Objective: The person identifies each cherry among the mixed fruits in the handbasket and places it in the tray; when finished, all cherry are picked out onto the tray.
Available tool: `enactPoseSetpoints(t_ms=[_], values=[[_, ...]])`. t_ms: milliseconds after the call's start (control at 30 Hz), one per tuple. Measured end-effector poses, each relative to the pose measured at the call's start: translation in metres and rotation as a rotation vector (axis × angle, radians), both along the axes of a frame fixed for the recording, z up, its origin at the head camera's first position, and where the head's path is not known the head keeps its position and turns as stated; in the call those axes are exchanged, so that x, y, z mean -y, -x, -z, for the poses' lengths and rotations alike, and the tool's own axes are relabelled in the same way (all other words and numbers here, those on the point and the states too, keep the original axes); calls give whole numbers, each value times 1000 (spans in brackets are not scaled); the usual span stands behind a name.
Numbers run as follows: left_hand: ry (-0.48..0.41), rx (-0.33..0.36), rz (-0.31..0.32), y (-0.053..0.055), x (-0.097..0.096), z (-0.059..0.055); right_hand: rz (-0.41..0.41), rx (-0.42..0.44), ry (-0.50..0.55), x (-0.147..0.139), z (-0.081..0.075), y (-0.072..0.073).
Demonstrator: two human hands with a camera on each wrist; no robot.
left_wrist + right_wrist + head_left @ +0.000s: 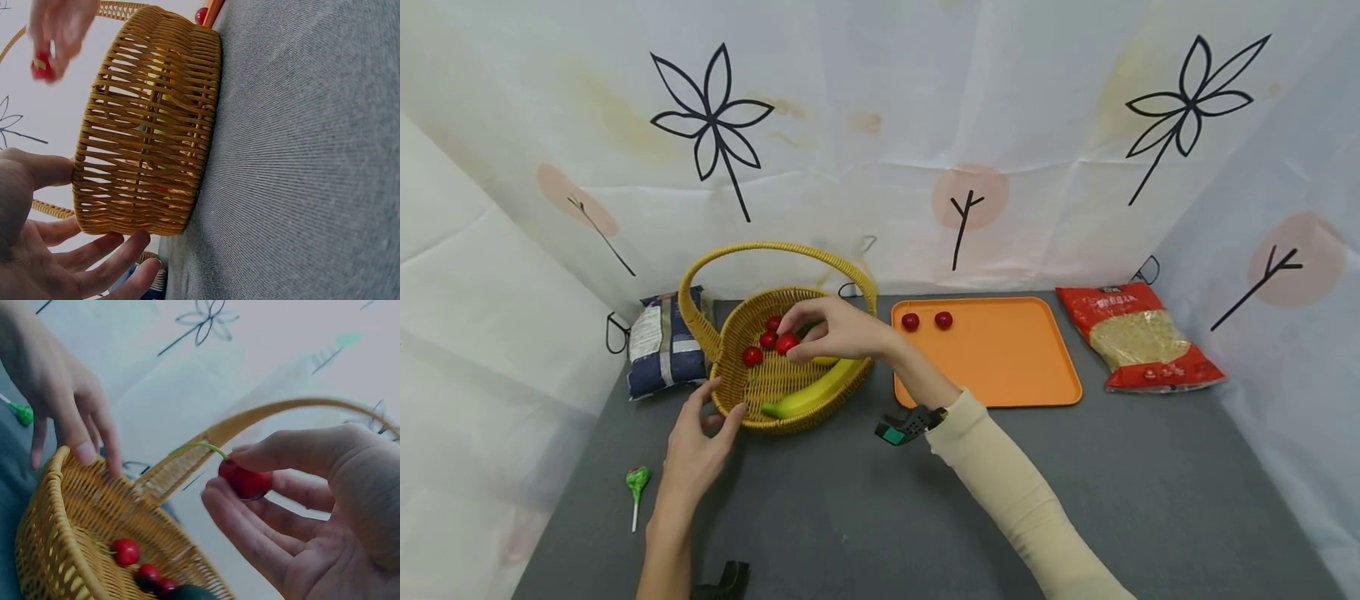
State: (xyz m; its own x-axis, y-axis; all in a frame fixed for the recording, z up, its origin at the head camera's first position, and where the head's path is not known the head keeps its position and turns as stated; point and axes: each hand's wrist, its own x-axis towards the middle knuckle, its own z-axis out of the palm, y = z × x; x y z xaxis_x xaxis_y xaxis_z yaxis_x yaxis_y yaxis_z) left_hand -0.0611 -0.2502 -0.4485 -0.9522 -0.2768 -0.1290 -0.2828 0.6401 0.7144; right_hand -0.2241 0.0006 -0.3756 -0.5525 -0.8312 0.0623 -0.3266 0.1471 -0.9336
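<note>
My right hand (838, 329) is over the yellow wicker basket (767, 382), pinching a red cherry (245, 480) between thumb and fingers. A green stem sticks out from this cherry in the right wrist view. The left hand (695, 446) rests against the basket's near left side, its thumb and spread fingertips touching the rim and wall (147, 144). Inside the basket lie several loose cherries (752, 356) and a banana (812, 393). A dark green rounded thing (190, 592) is partly seen beside the cherries; my right hand covers most of it in the head view.
Two cherries (943, 320) lie on an orange tray (1000, 367) right of the basket. A red food bag (1138, 337) sits at the far right, a dark blue bag (658, 350) behind the basket's left. A green lollipop (637, 479) lies at left. The basket's tall handle (775, 246) arches upward.
</note>
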Motion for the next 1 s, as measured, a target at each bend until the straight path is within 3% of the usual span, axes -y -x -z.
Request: enactPoseSetpoints(t_ms=[233,400,567,733,1000], values=[[2,2,3,1,-1,0,-78,-1,186,-62,-18,-22],[0,3,-1,0,0,0,-39,47,327,-111,-20,-25],[1,10,-3,0,1,-1,191,31,352,-161,-4,-12],[3,-3,-5,0,0,-1,462,-26,165,-199,27,6],[4,-5,-6,0,0,-1,738,77,-93,-224,81,31]])
